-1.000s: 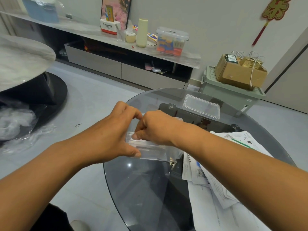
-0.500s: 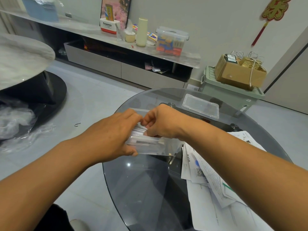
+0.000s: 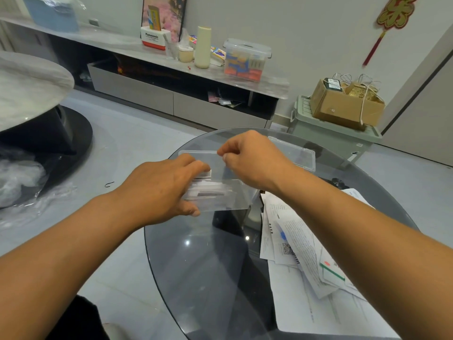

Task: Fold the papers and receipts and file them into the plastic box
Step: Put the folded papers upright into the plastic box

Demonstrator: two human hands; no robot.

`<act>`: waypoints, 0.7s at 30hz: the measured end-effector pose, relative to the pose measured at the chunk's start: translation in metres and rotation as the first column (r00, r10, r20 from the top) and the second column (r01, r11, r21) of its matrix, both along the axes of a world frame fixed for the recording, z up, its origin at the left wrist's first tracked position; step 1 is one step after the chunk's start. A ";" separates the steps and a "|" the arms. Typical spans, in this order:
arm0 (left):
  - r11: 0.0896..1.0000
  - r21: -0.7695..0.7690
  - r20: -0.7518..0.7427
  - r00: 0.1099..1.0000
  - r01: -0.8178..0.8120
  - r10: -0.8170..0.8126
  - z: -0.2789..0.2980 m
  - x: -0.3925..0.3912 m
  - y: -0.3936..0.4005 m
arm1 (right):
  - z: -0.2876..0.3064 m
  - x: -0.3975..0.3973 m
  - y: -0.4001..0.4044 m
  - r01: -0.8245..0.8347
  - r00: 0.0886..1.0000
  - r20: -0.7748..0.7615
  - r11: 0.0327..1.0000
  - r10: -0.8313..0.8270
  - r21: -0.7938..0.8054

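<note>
A small clear plastic box stands on the round glass table, with folded white papers stacked inside. My left hand grips the box's left end, thumb on the near wall and fingers over the top of the folded papers. Above the box's far rim hovers my right hand, its fingertips curled together with nothing visible between them. The box's clear lid lies flat behind my right hand. A pile of loose papers and receipts is spread on the table under my right forearm.
Past the table's left rim is open floor. A grey-green storage bin with a cardboard box on top stands behind the table. A long low cabinet with assorted items runs along the wall. Another round table is at the left.
My right hand has come up out of the box, where it was pressing papers down, to above the far rim. My left hand has kept its grip on the box.
</note>
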State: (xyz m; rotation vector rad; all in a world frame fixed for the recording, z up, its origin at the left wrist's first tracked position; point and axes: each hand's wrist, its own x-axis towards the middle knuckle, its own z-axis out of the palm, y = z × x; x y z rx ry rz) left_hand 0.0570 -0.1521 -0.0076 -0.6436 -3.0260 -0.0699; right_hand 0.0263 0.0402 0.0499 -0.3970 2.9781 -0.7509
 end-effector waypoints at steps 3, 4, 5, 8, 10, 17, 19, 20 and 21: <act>1.000 -0.011 -0.012 1.000 0.004 -0.004 -0.001 -0.001 0.005 | 0.001 0.006 0.003 -0.043 0.999 0.025 0.990 0.040 0.132; 1.000 -0.024 -0.018 1.000 0.009 -0.010 -0.002 -0.001 0.007 | 0.001 0.008 0.002 -0.065 0.997 0.060 0.980 0.055 0.190; 0.999 -0.041 -0.023 1.000 0.013 -0.014 -0.002 -0.001 0.008 | 0.000 0.011 0.000 -0.084 0.994 0.085 0.964 0.064 0.253; 0.997 -0.078 -0.027 0.999 0.014 -0.016 -0.001 0.000 0.010 | 0.000 0.015 -0.010 -0.100 0.994 0.076 0.910 0.075 0.402; 0.996 -0.091 -0.017 1.000 0.013 -0.015 0.000 0.000 0.010 | 0.001 0.017 -0.015 -0.139 0.988 0.120 0.908 0.098 0.396; 0.993 -0.112 -0.033 0.999 0.035 -0.039 0.002 0.001 0.010 | 0.000 0.018 -0.009 -0.121 0.968 0.235 0.985 0.089 0.123; 0.993 -0.117 -0.054 0.998 0.027 -0.034 0.001 0.001 0.010 | 0.000 0.016 -0.004 -0.077 0.982 0.178 0.993 0.060 0.090; 0.993 -0.112 -0.064 0.998 0.023 -0.030 0.001 0.001 0.010 | -0.001 0.015 -0.002 -0.049 0.990 0.139 0.997 0.039 0.067; 0.995 -0.103 -0.071 0.997 0.016 -0.024 0.000 0.001 0.010 | -0.001 0.014 0.001 -0.023 0.994 0.104 0.999 0.019 0.039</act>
